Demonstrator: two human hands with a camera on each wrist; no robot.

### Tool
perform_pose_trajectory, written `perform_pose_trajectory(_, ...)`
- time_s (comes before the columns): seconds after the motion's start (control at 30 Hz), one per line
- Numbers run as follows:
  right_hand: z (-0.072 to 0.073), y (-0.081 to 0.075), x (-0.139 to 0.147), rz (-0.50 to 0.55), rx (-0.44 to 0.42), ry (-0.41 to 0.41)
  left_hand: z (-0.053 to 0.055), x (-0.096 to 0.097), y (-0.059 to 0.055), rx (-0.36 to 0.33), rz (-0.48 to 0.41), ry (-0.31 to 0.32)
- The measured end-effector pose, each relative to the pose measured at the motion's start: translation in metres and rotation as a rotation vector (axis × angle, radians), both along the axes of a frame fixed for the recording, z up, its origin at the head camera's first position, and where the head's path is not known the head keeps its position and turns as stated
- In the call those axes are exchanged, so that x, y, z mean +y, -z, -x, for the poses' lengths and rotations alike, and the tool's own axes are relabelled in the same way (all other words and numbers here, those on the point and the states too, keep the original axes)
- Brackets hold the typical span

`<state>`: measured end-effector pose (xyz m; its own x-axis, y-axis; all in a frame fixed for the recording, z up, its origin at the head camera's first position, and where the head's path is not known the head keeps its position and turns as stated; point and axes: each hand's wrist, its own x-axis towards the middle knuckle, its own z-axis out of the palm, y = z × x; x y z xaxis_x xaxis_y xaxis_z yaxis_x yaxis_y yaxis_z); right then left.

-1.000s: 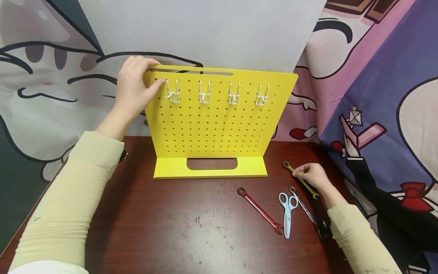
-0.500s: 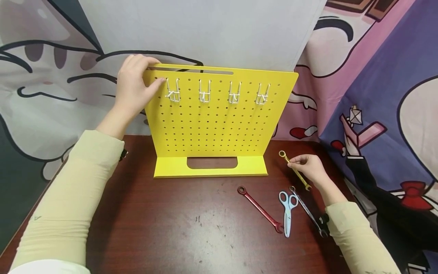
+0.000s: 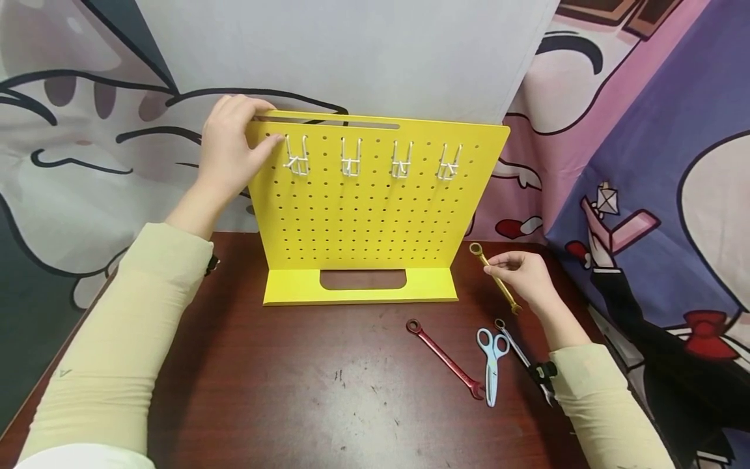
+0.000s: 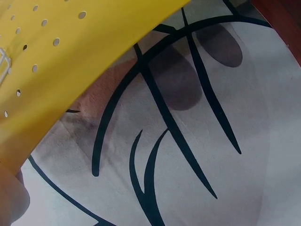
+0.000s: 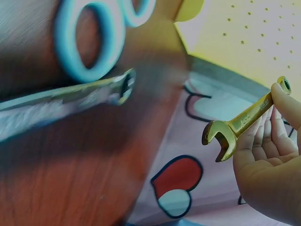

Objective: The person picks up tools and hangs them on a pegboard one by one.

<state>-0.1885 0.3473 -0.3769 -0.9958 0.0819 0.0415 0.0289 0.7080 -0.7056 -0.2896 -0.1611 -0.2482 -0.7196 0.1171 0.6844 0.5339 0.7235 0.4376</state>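
Observation:
My right hand (image 3: pixel 524 277) pinches a gold combination wrench (image 3: pixel 497 279) between thumb and fingers, right of the pegboard's base. Its ring end points up toward the board; in the right wrist view the wrench's open-end jaw (image 5: pixel 220 136) faces the camera. At the top left corner of the yellow pegboard (image 3: pixel 363 221), my left hand (image 3: pixel 231 140) grips the edge, thumb in front and fingers over the top. A row of several white wire hooks (image 3: pixel 350 159) runs across the upper board. In the left wrist view only part of a finger (image 4: pixel 11 195) shows beside the board.
On the brown table (image 3: pixel 281 384) lie a red wrench (image 3: pixel 445 358), light blue scissors (image 3: pixel 492 371) and a silver wrench (image 3: pixel 518 352), partly beneath my right wrist. A printed cartoon cloth (image 3: pixel 644 163) hangs behind and to the right.
My right hand has lifted the gold wrench and carried it up and to the left, toward the pegboard. The left hand keeps its grip on the board's corner.

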Motion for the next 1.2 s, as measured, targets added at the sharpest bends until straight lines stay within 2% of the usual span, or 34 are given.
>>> perform_pose_trajectory(0.23, 0.001, -0.010, -0.019, 0.048, 0.040, -0.010, -0.001, 0.000, -0.001, -0.003, -0.001, 0.002)
perform_pose_trajectory(0.47, 0.006, -0.014, -0.037, 0.125, 0.086, 0.009, 0.000, -0.001, 0.000, 0.000, -0.001, 0.000)
perform_pose_trajectory(0.83, 0.011, -0.022, -0.065, 0.331, 0.174, 0.027, -0.001, 0.001, 0.000, -0.003, 0.000, -0.003)
perform_pose_trajectory(1.03, 0.017, -0.033, -0.080, 0.462, 0.228, 0.031, 0.000, 0.000, 0.000, 0.007, -0.013, 0.003)
perform_pose_trajectory(1.2, 0.023, -0.045, -0.092, 0.609, 0.280, 0.014, 0.001, 0.000, 0.001, 0.007, -0.019, 0.004)
